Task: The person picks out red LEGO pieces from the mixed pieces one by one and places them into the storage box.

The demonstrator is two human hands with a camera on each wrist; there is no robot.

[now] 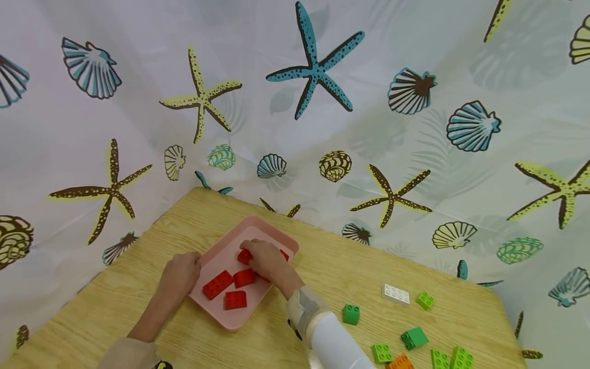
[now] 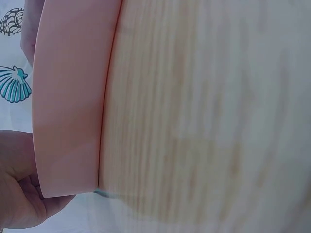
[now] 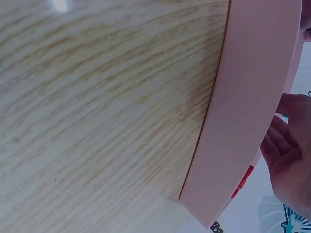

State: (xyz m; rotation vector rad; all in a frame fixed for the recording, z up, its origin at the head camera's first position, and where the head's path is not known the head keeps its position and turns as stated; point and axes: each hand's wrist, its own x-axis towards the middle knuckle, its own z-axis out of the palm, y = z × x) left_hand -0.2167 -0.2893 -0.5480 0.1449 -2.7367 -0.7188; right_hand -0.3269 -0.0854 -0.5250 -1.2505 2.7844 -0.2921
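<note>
A shallow pink tray lies on the wooden table with several red toy bricks in it. My left hand grips the tray's left rim; in the left wrist view that hand shows beside the pink wall, its fingertips partly hidden. Over the tray's far half, my right hand pinches a red brick, whose right part the fingers cover. From the right wrist, the hand appears with bent fingers beyond the tray wall; the brick between them is hidden there.
Right of the tray, a white brick, a dark green brick, another green brick, several lime bricks and an orange brick lie on the table. A curtain with shells and starfish hangs behind the table.
</note>
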